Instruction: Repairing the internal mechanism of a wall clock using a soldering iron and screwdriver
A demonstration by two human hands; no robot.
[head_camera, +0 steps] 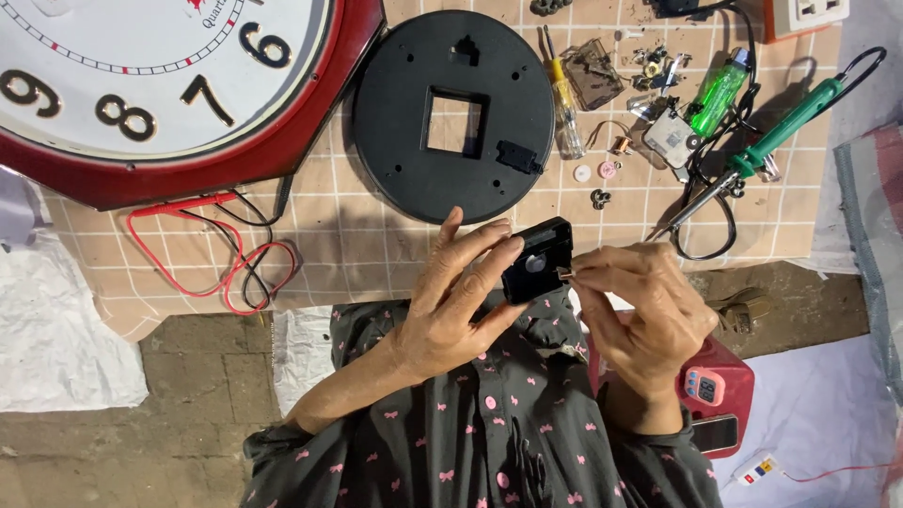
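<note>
The red-rimmed wall clock (141,94) runs off the frame's top and left, so only part of its dial shows. What the right hand (640,315) pinches is too small to name (a thin metal bit, perhaps), fingertips closed together on it right at the edge of the black clock movement box (538,259). The left hand (451,301) grips that box between thumb and fingers. Just beyond the box lies a round black back plate (395,122); past the right hand, a green-handled soldering iron (767,141)
</note>
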